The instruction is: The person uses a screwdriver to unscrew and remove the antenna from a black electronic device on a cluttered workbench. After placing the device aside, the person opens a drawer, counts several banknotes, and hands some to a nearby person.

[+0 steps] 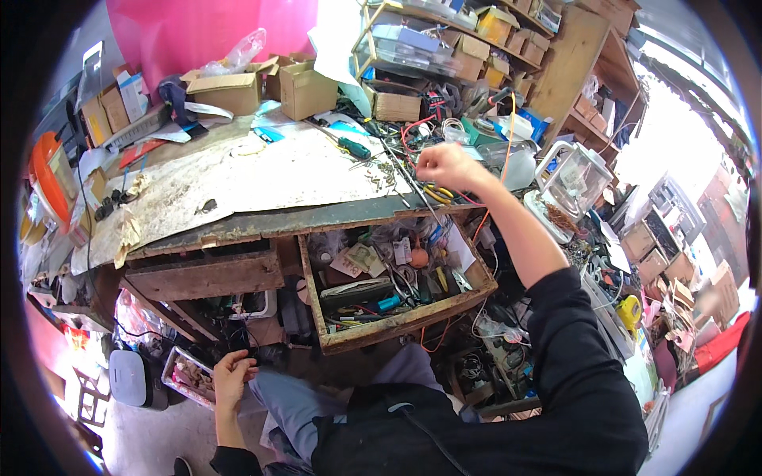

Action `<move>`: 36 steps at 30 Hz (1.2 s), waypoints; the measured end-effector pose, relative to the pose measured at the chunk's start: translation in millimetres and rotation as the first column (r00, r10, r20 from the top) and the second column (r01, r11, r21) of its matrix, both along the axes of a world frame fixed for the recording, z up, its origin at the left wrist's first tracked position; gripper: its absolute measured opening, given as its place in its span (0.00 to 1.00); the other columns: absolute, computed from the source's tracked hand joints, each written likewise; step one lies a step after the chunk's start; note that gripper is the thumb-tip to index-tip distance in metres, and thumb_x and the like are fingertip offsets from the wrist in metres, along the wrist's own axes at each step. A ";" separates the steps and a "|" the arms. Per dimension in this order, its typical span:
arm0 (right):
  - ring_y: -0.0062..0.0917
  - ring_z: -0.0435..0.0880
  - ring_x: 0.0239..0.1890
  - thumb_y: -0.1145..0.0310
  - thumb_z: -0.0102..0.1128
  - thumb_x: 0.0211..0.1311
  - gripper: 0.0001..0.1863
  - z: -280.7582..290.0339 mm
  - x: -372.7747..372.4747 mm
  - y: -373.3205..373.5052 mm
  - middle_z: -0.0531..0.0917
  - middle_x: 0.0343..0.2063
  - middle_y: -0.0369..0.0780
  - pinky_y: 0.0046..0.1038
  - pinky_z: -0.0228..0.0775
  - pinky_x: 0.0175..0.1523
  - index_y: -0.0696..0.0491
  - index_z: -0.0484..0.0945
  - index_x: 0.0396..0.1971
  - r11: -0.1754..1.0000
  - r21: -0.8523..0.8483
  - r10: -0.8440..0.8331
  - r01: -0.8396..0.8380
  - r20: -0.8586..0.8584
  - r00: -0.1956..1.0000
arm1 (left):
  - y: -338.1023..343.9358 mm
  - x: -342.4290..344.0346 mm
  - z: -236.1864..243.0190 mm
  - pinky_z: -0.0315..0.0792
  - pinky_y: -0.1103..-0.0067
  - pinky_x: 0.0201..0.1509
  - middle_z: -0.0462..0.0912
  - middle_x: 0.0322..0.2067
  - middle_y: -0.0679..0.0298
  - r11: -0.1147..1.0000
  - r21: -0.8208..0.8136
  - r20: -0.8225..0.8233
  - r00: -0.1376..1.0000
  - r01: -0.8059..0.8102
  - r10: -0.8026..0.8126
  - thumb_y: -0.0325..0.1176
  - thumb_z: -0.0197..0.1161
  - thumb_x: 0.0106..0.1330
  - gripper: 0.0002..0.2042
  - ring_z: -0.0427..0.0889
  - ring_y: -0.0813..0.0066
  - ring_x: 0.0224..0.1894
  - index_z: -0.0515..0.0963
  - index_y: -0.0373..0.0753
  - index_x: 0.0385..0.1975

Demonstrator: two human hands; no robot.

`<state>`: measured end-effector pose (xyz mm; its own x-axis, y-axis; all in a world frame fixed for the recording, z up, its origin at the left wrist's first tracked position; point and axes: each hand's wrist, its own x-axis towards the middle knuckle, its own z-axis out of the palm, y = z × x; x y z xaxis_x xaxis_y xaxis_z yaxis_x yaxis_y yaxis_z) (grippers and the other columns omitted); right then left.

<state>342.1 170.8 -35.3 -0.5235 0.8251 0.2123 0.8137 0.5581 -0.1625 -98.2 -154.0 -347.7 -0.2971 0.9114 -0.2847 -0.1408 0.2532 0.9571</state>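
Note:
My right hand hovers over the right part of the workbench, fingers curled inward; whatever they may hold is hidden. Below it lie yellow-handled pliers, and to its left is a scatter of small screws. A screwdriver with a dark green handle rests farther left on the pale, stained board. Low at the left, beside my knee, my left hand has its fingers bent and closed together. I cannot make out anything between them.
An open wooden drawer full of tools and papers juts toward my lap. Cardboard boxes stand along the back. An orange cord hangs by my right arm. Clear plastic container and heaped clutter fill the right side.

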 end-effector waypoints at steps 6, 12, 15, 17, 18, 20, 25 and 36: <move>0.39 0.88 0.37 0.66 0.66 0.52 0.10 -35.0 -20.6 -32.6 0.87 0.30 0.47 0.36 0.79 0.45 0.56 0.85 0.31 0.994 -0.096 0.046 -0.050 -0.046 0.998 | 1.8 -4.4 -8.7 0.79 0.81 0.38 0.88 0.38 0.56 1.000 0.003 0.006 1.000 0.019 -0.020 0.27 0.58 0.71 0.14 0.87 0.73 0.34 0.77 0.30 0.54; 0.41 0.87 0.39 0.69 0.65 0.48 0.10 -46.1 -27.0 -20.3 0.87 0.31 0.48 0.37 0.79 0.48 0.56 0.86 0.30 1.000 -0.021 0.022 -0.022 -0.002 1.000 | -0.4 -5.0 -15.5 0.78 0.81 0.37 0.88 0.38 0.57 1.000 0.002 0.027 1.000 -0.003 0.002 0.27 0.58 0.71 0.14 0.86 0.74 0.33 0.77 0.30 0.53; 0.42 0.87 0.40 0.69 0.66 0.46 0.11 -44.1 -36.3 -15.6 0.87 0.31 0.49 0.38 0.78 0.49 0.57 0.86 0.30 1.000 0.009 0.016 -0.016 0.004 1.000 | -4.2 -4.3 -15.1 0.78 0.82 0.37 0.88 0.39 0.57 1.000 -0.005 0.032 0.999 -0.009 0.009 0.27 0.58 0.71 0.14 0.86 0.75 0.33 0.77 0.30 0.53; 0.42 0.87 0.40 0.68 0.66 0.46 0.11 -48.0 -36.6 -0.2 0.87 0.31 0.50 0.38 0.78 0.49 0.57 0.86 0.30 0.996 0.092 0.018 -0.017 -0.009 1.000 | -3.1 -2.8 -14.8 0.78 0.82 0.37 0.88 0.39 0.57 1.000 0.002 0.041 0.999 -0.004 0.004 0.27 0.58 0.71 0.14 0.86 0.76 0.33 0.77 0.30 0.53; 0.43 0.87 0.40 0.69 0.66 0.47 0.10 -51.8 -37.8 9.3 0.87 0.31 0.50 0.39 0.78 0.49 0.57 0.86 0.30 0.990 0.139 0.021 -0.019 -0.010 1.000 | -3.9 -2.0 -13.6 0.78 0.82 0.37 0.88 0.39 0.57 1.000 0.002 0.042 0.999 -0.007 0.007 0.27 0.58 0.71 0.14 0.86 0.75 0.33 0.77 0.30 0.54; 0.44 0.87 0.40 0.69 0.65 0.48 0.10 -55.6 -33.8 26.0 0.87 0.31 0.51 0.40 0.78 0.48 0.57 0.86 0.30 0.983 0.183 -0.001 0.012 -0.060 0.998 | -1.4 -0.9 -11.2 0.79 0.82 0.37 0.88 0.39 0.57 1.000 0.009 0.049 0.999 0.005 -0.005 0.27 0.58 0.71 0.14 0.86 0.75 0.33 0.77 0.29 0.54; 0.45 0.86 0.39 0.70 0.59 0.56 0.08 -71.9 -46.9 41.8 0.85 0.30 0.49 0.44 0.78 0.45 0.55 0.84 0.31 0.905 0.418 -0.066 0.072 -0.027 0.997 | -2.4 -6.5 -12.1 0.79 0.81 0.37 0.87 0.39 0.56 0.999 0.030 0.056 0.998 -0.012 0.010 0.26 0.58 0.71 0.14 0.86 0.74 0.33 0.77 0.29 0.54; 0.46 0.86 0.37 0.63 0.61 0.53 0.12 -69.3 -78.2 0.5 0.85 0.28 0.50 0.46 0.78 0.42 0.58 0.82 0.25 0.943 0.334 -0.026 -0.001 0.074 0.997 | -5.9 -15.2 -25.9 0.80 0.78 0.38 0.87 0.39 0.56 1.000 0.021 0.039 0.999 -0.018 0.018 0.27 0.58 0.71 0.15 0.86 0.71 0.34 0.76 0.30 0.55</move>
